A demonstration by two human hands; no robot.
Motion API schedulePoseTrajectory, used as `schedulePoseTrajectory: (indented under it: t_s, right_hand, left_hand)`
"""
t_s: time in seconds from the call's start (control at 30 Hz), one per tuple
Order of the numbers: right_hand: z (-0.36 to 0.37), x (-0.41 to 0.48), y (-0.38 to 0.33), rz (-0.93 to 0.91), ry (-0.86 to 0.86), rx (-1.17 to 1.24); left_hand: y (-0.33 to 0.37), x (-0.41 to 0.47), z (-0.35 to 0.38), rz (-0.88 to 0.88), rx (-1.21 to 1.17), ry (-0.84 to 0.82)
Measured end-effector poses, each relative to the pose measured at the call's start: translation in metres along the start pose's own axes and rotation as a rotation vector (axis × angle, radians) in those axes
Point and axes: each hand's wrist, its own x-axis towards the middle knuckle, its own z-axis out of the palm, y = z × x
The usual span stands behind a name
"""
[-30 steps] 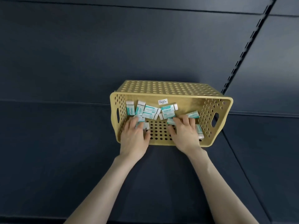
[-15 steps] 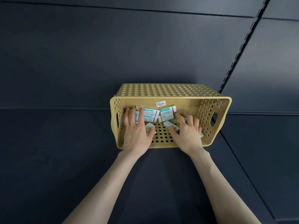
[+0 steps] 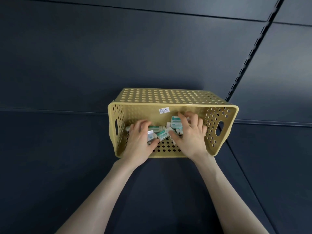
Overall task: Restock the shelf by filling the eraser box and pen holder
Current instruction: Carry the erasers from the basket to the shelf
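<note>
A yellow perforated eraser box (image 3: 226, 132) lies on its side on the dark shelf, its open mouth facing me. Several white-and-teal erasers (image 3: 162, 134) are heaped inside near its middle. My left hand (image 3: 141, 142) reaches into the box with fingers curled over erasers at the left, thumb pressed against one. My right hand (image 3: 190, 134) is also inside, fingers curled around an eraser pack (image 3: 176, 123) at the right. No pen holder is in view.
The dark shelf board (image 3: 67, 166) spreads on all sides of the box. A dark back panel (image 3: 118, 48) rises behind it. A slotted upright rail (image 3: 249, 56) runs diagonally at the upper right. A price sticker (image 3: 164, 110) is on the box's inner wall.
Both hands have pushed deeper into the box and their fingers have curled, raking the spread-out erasers together into a heap near the middle.
</note>
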Motion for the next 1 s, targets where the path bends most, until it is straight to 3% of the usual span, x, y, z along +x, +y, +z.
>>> schedulePoseTrajectory:
  t_s: [0.1,0.27,0.5,0.63,0.9,1.0]
  right_hand:
    - [0.002,-0.001,0.003,-0.004,0.065,0.017]
    - [0.001,-0.007,0.006,-0.006,-0.124,0.270]
    - [-0.004,-0.008,0.010,-0.052,-0.068,0.309]
    - [-0.009,-0.011,0.009,-0.029,-0.151,0.370]
    - [-0.010,-0.008,0.009,0.061,-0.234,0.332]
    - [-0.011,-0.009,0.005,0.106,-0.213,0.344]
  left_hand:
    - [-0.002,0.000,0.001,0.012,0.130,-0.017]
    - [-0.005,-0.002,-0.003,0.037,0.024,-0.042]
    - [0.000,-0.006,-0.014,0.005,-0.040,-0.114]
    - [-0.004,-0.008,-0.019,0.029,-0.018,-0.173]
    - [-0.007,-0.008,-0.015,0.108,0.122,-0.027]
    - [-0.004,-0.008,-0.019,0.123,0.112,-0.042]
